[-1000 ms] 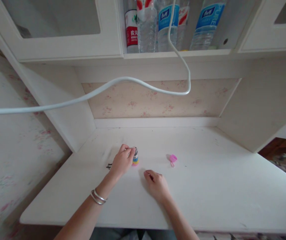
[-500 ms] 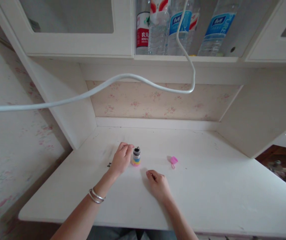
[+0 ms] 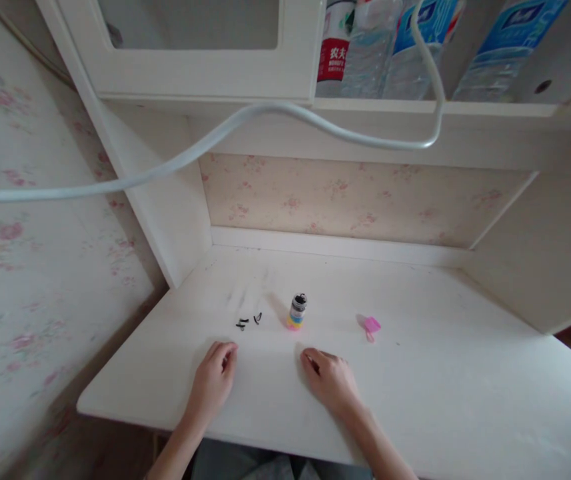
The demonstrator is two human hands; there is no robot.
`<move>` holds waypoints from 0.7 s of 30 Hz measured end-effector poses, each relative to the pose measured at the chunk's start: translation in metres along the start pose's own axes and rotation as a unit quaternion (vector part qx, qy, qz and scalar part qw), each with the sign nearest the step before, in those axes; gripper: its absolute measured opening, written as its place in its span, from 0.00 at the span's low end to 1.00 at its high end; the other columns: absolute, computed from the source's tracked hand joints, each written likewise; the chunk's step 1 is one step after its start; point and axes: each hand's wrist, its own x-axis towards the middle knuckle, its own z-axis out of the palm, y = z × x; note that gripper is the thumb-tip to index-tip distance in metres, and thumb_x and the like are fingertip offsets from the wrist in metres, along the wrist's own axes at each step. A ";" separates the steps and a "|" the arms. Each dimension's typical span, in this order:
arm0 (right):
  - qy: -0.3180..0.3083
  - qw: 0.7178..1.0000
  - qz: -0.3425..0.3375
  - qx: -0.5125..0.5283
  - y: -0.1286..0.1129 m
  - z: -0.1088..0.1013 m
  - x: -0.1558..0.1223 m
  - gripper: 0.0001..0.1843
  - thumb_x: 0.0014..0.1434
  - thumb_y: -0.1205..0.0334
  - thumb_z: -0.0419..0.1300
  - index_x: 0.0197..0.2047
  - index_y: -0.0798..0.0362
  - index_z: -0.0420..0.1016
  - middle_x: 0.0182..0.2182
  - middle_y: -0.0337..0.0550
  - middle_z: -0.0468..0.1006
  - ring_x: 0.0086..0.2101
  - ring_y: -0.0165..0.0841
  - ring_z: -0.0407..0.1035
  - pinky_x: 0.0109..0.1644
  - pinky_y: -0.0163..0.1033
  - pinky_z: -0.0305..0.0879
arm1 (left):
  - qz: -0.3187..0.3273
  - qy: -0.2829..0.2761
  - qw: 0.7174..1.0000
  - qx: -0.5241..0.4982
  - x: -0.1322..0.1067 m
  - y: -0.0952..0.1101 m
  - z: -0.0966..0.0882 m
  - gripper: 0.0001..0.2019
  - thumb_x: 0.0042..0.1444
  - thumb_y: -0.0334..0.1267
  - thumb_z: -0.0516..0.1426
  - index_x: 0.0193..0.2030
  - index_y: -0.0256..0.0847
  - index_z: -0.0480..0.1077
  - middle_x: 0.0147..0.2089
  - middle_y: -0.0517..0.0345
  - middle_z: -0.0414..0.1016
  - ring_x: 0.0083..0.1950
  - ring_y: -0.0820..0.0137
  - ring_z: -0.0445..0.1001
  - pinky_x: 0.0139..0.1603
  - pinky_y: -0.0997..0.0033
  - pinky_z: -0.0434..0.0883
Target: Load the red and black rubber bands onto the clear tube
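A small clear jar (image 3: 297, 312) with black bits inside stands upright on the white desk, its mouth uncovered and its bottom pink and yellow. Left of it lie several thin black pieces (image 3: 242, 325), perhaps small hair bands; they are too small to be sure. My left hand (image 3: 215, 375) rests just in front of these pieces, fingers curled in, with nothing visible in them. In front of the jar, apart from it, my right hand (image 3: 332, 380) lies loosely closed with nothing showing in it. A pink cap (image 3: 372, 325) with a loop sits to the right.
The white desk (image 3: 440, 373) has a raised back edge and side panels. Above it, a shelf (image 3: 465, 110) holds several plastic bottles (image 3: 332, 60). A white cable (image 3: 275, 110) hangs across the view. Floral wallpaper (image 3: 20, 267) covers the left wall.
My left hand has moved away from the jar, back and to the left, uncovering the black pieces. My right hand stays in front of the jar. The view has shifted somewhat.
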 end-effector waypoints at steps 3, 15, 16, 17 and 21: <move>-0.022 0.999 -0.026 -0.024 -0.027 0.008 0.003 0.17 0.65 0.58 0.45 0.36 0.45 0.75 0.31 0.37 0.80 0.31 0.32 0.73 0.31 0.32 0.54 | -0.002 -0.017 1.000 -0.009 0.004 0.003 0.000 0.10 0.60 0.39 0.49 0.40 0.42 0.71 0.39 0.55 0.74 0.39 0.68 0.74 0.40 0.69 0.71; -0.025 0.997 0.039 -0.069 -0.109 0.047 0.074 0.18 0.64 0.57 0.46 0.55 0.46 0.66 0.34 0.46 0.80 0.34 0.39 0.75 0.35 0.38 0.63 | -0.026 -0.032 0.998 -0.039 0.009 0.002 0.000 0.10 0.59 0.35 0.48 0.40 0.41 0.70 0.41 0.53 0.74 0.43 0.67 0.73 0.45 0.66 0.70; -0.021 0.996 0.040 -0.075 -0.109 0.049 0.078 0.17 0.65 0.57 0.46 0.54 0.46 0.67 0.34 0.46 0.80 0.34 0.40 0.75 0.35 0.38 0.63 | -0.024 -0.034 0.998 -0.042 0.009 0.002 0.000 0.10 0.59 0.35 0.48 0.40 0.41 0.70 0.40 0.53 0.74 0.42 0.67 0.73 0.45 0.66 0.70; -0.018 0.996 0.039 -0.080 -0.109 0.051 0.080 0.17 0.65 0.57 0.45 0.52 0.47 0.68 0.33 0.47 0.80 0.34 0.40 0.75 0.34 0.38 0.64 | -0.023 -0.037 0.998 -0.044 0.009 0.001 0.000 0.10 0.59 0.35 0.48 0.40 0.42 0.70 0.40 0.53 0.73 0.42 0.67 0.73 0.45 0.66 0.70; -0.015 0.995 0.028 -0.093 -0.105 0.057 0.083 0.16 0.67 0.58 0.43 0.45 0.47 0.72 0.33 0.46 0.80 0.33 0.39 0.76 0.34 0.37 0.64 | -0.018 -0.040 0.998 -0.051 0.009 -0.002 0.002 0.10 0.59 0.35 0.48 0.40 0.42 0.70 0.40 0.53 0.73 0.42 0.67 0.73 0.45 0.66 0.70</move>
